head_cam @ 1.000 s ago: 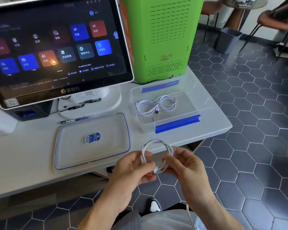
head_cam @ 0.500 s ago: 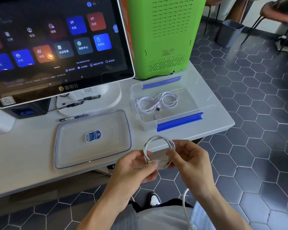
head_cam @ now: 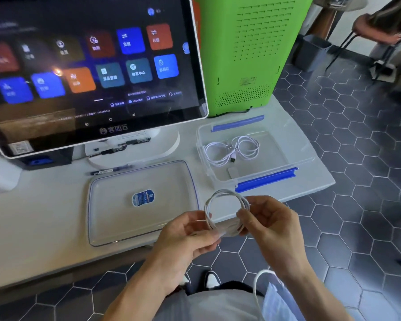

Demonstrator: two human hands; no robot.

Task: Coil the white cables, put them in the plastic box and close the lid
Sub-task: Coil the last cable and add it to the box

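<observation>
A white cable (head_cam: pixel 225 200) wound into a round coil is held in front of the table edge. My left hand (head_cam: pixel 188 237) pinches the coil's lower left and my right hand (head_cam: pixel 273 225) pinches its right side. A loose white tail (head_cam: pixel 256 290) hangs below my right wrist over my lap. The clear plastic box (head_cam: pixel 275 170) with blue clips stands open on the table's right corner. Coiled white cables (head_cam: pixel 231 150) lie inside it. The clear lid (head_cam: pixel 116 218) with a blue sticker lies flat to the left of the box.
A large touchscreen terminal (head_cam: pixel 90 66) on a white stand fills the back left, with pens (head_cam: pixel 111 170) in front of it. A green machine (head_cam: pixel 252 54) stands behind the box. The table's edge (head_cam: pixel 310 191) drops to a dark hexagon-tiled floor with chairs and a bin.
The coil stayed between both hands, which shifted slightly. The loose tail below my right wrist is more visible now. The red-tipped end seen one second ago is hidden.
</observation>
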